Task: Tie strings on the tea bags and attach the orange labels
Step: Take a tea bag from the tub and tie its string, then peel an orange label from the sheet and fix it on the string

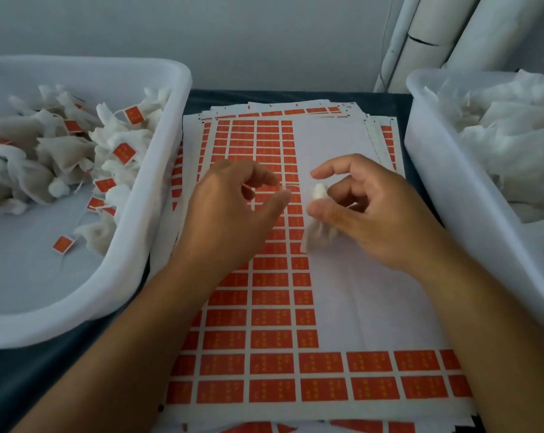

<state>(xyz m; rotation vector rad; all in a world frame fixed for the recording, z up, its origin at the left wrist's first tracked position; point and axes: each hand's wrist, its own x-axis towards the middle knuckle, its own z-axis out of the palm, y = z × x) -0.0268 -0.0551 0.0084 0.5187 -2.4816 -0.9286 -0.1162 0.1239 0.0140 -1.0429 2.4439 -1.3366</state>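
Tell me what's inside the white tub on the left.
The left tub holds a loose pile of tea bags, several with orange labels attached; part of its floor is bare. Anything buried under the pile is hidden.

Packing workbench: white tubs [158, 195] of tea bags [55, 157], stacked label sheets [270, 307].

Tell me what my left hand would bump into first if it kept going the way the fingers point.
Likely the tea bag pinched in the right hand: the left hand points up and right toward it, with only a small gap between. Depth is unclear.
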